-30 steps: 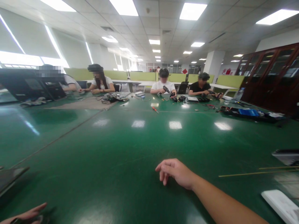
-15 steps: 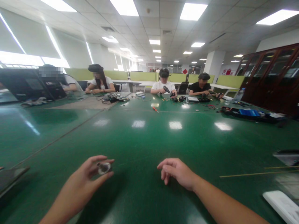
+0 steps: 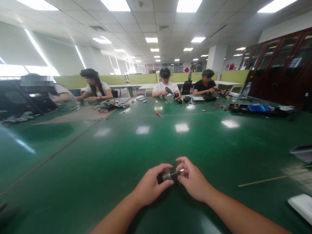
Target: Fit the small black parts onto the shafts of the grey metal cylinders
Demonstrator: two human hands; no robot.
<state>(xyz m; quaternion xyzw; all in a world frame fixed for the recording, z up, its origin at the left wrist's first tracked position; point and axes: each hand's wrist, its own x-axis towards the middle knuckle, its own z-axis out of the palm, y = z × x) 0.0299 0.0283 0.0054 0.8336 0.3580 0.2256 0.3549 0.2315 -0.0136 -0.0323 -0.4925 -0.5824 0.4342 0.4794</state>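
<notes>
Fingers (image 3: 163, 168) of the left hand (image 3: 148, 186) were closed around a small dark-and-silver metal cylinder with a thin shaft (image 3: 170, 175), while the right hand (image 3: 195, 180) pinched the shaft end between thumb and fingertips. In the head view, the cylinder was held between both hands just above the glossy green counter (image 3: 102, 156). A thin wooden stick (image 3: 268, 179) and a flat white slab (image 3: 302, 205) lay to the right. A red-handled screwdriver (image 3: 159, 114) lay well beyond. A person in a white shirt (image 3: 161, 88) sat at the far side.
</notes>
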